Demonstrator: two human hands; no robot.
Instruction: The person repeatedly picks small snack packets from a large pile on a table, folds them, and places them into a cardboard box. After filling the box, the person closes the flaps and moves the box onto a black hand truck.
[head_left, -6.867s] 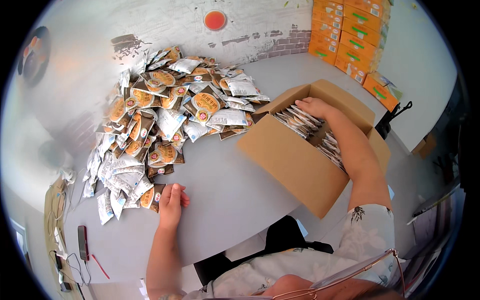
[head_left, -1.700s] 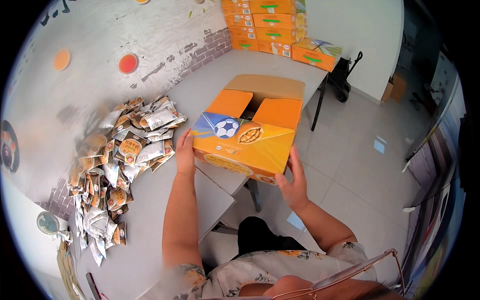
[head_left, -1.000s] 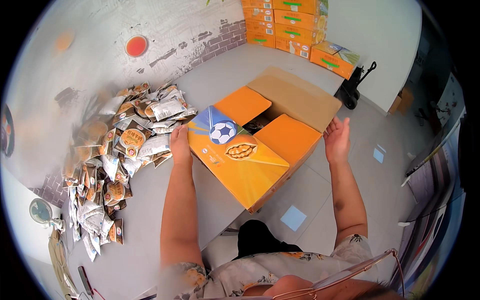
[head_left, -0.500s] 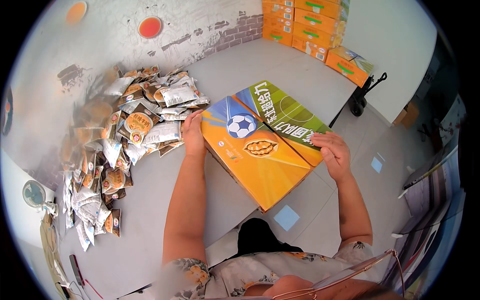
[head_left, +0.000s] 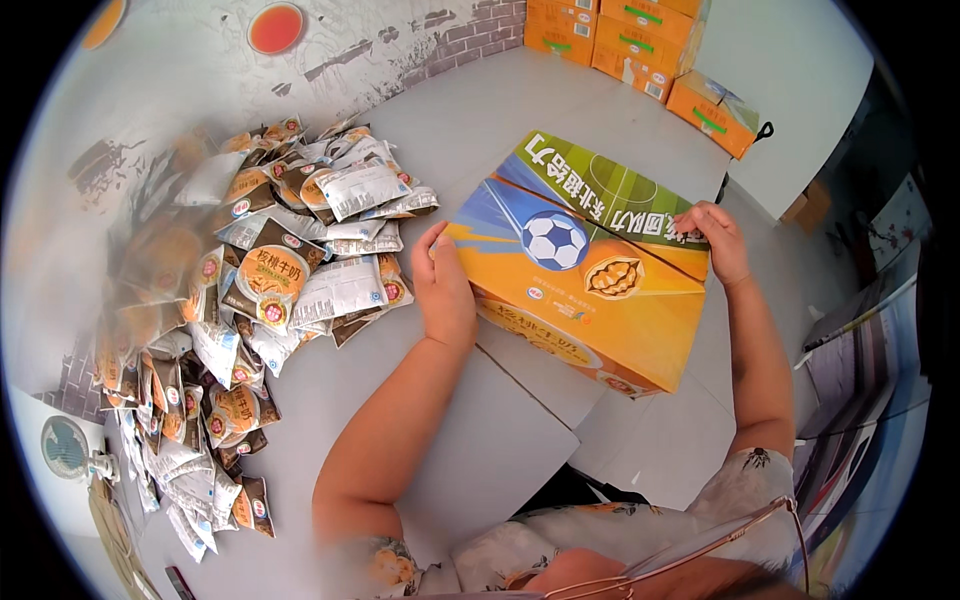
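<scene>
Between my two hands is a closed cardboard carton [head_left: 600,330], orange, blue and green, with a football and a walnut printed on its top. My left hand [head_left: 446,290] presses against its left end, with the fingertips at the upper left corner. At the opposite end, my right hand [head_left: 716,240] grips the far right corner, fingers bent over the top edge. The carton's near orange side faces me, and its near right part reaches past the table edge. Left of my left hand lies a big heap of brown and white drink pouches [head_left: 272,272].
The grey table [head_left: 430,480] has its near edge in front of me. Orange cartons [head_left: 640,50] are stacked at the back, with a single carton [head_left: 712,112] beside them at the table's right edge. A small fan [head_left: 65,446] is at the far left.
The carton has moved right and turned, so its near side now shows more. Both hands have moved with it, still at its ends. The view has shifted slightly.
</scene>
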